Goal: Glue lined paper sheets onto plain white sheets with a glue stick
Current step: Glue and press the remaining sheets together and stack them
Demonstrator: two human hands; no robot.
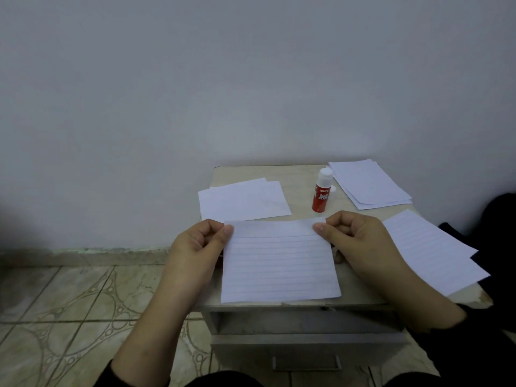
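Both hands hold one lined sheet (280, 263) by its far corners: the left hand (199, 243) pinches the left corner between thumb and curled fingers, the right hand (356, 238) pinches the right one. Just beyond the right hand's thumb the glue stick (322, 191) stands upright and capped; plain white sheets (243, 201) lie beyond the left hand, more lined sheets (430, 247) to the right of the right hand, another stack (368, 182) beyond those

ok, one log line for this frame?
left hand: pinches lined sheet top-left corner | right hand: pinches top-right corner | glue stick: capped, upright, untouched
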